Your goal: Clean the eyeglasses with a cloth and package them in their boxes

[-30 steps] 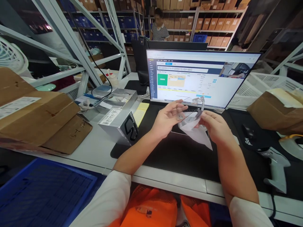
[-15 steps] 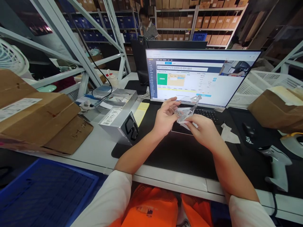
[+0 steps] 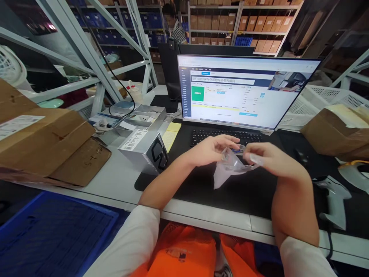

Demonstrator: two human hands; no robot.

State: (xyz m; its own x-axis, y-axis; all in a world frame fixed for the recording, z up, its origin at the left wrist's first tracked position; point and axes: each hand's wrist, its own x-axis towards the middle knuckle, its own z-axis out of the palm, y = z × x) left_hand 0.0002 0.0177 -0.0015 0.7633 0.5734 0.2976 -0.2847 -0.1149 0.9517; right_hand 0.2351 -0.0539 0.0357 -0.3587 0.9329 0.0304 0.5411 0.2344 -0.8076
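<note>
Both hands meet over the black desk mat (image 3: 230,192), in front of the keyboard (image 3: 225,135). My left hand (image 3: 211,149) pinches the top of a small clear plastic bag (image 3: 226,169) with a small part inside. My right hand (image 3: 269,157) grips the other end of the same bag, fingers curled round it. The bag hangs loose below the fingers. What the part inside is cannot be made out.
A monitor (image 3: 245,92) stands behind the keyboard. A silver box (image 3: 144,148) and an open tray (image 3: 141,119) lie to the left, beside cardboard boxes (image 3: 43,142). A barcode scanner (image 3: 334,200) rests at right. A blue bin (image 3: 54,231) sits low left. Another person (image 3: 175,29) stands by the far shelves.
Both hands have come lower and nearer to me with the clear bag. The bag now hangs down between them; the white paper scrap seen on the mat earlier is hidden.
</note>
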